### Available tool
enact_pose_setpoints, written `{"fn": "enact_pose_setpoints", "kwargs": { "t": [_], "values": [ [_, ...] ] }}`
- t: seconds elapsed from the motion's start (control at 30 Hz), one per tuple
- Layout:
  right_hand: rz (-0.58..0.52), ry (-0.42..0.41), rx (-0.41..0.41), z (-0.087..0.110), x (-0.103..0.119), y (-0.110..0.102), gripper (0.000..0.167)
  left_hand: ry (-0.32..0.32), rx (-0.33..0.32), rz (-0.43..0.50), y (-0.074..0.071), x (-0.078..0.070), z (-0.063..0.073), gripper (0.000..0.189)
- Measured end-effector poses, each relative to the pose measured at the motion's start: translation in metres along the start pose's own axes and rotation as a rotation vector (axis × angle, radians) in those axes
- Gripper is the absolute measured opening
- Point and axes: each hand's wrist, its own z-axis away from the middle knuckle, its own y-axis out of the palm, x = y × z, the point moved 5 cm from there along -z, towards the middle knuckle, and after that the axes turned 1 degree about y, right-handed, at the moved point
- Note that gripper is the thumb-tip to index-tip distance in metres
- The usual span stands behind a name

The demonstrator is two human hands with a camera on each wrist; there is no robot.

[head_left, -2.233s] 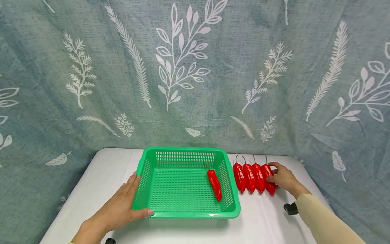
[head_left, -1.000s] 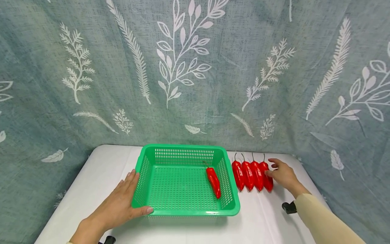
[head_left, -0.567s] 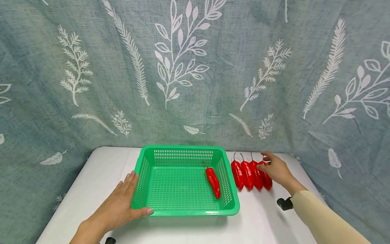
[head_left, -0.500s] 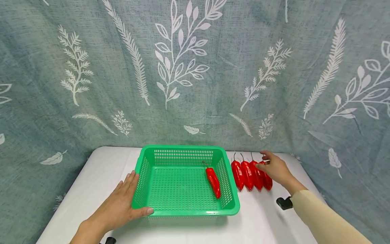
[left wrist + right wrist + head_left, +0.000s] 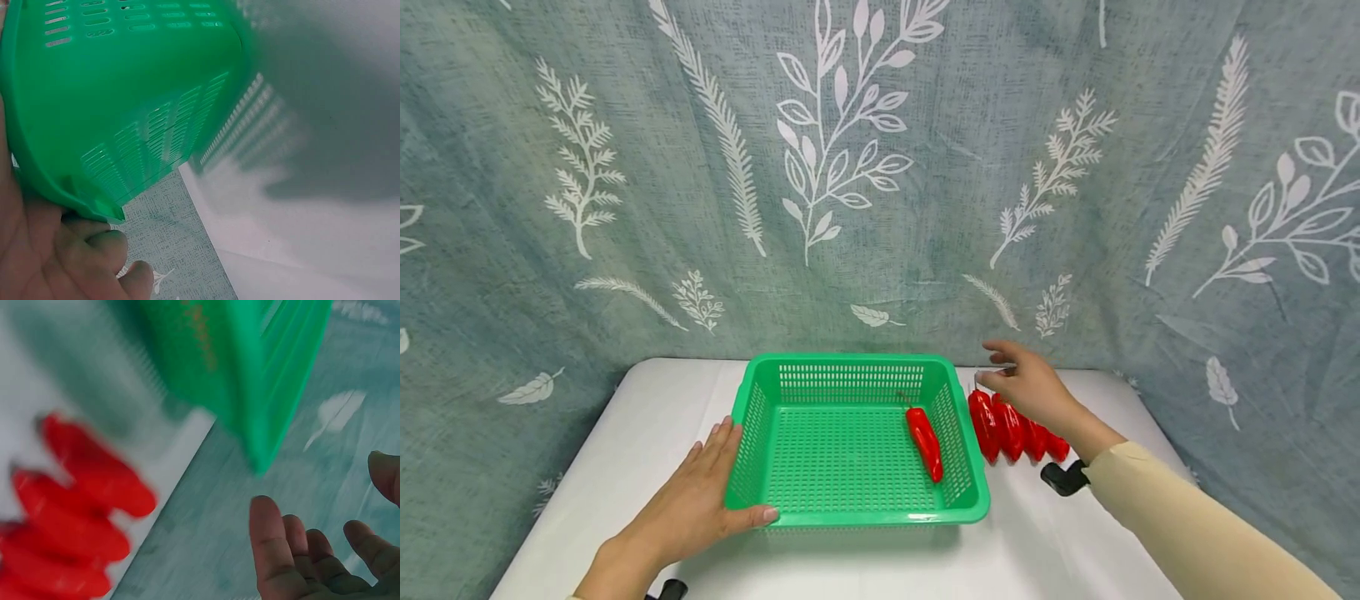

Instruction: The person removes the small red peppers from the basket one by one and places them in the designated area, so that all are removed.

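Observation:
A green perforated plastic basket (image 5: 820, 462) sits on the white table with one long red chili pepper (image 5: 924, 444) inside, near its right wall. My left hand (image 5: 688, 492) rests against the basket's front left corner, fingers straight along the left rim and thumb on the front rim. In the left wrist view, the left hand (image 5: 69, 256) lies against the rim's outside. My right hand (image 5: 1030, 387) is over a row of several red chili peppers (image 5: 983, 427) right of the basket, partly hiding them. In the right wrist view, the right hand's fingers (image 5: 272, 550) are spread, holding nothing.
A grey-green curtain (image 5: 865, 208) with white leaf prints hangs behind the table (image 5: 880, 571) and down its sides. A black wrist device (image 5: 1063, 478) sits at the right wrist by the cream sleeve (image 5: 1187, 517). The peppers lie close to the basket's right wall.
My right hand has moved left along the pepper row, from the rightmost pepper to above the leftmost ones near the basket. My left hand has stayed at the basket corner.

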Motion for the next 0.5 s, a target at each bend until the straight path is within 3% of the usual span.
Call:
{"fn": "enact_pose_setpoints", "kwargs": {
  "t": [0.27, 0.5],
  "values": [
    [-0.122, -0.01, 0.177, -0.011, 0.044, 0.047, 0.068, -0.017, 0.006, 0.014, -0.002, 0.002, 0.002, 0.132],
    [-0.09, 0.026, 0.275, -0.023, 0.057, 0.079, 0.071, -0.026, 0.007, 0.028, 0.0, 0.001, 0.002, 0.132]
  ]
}}
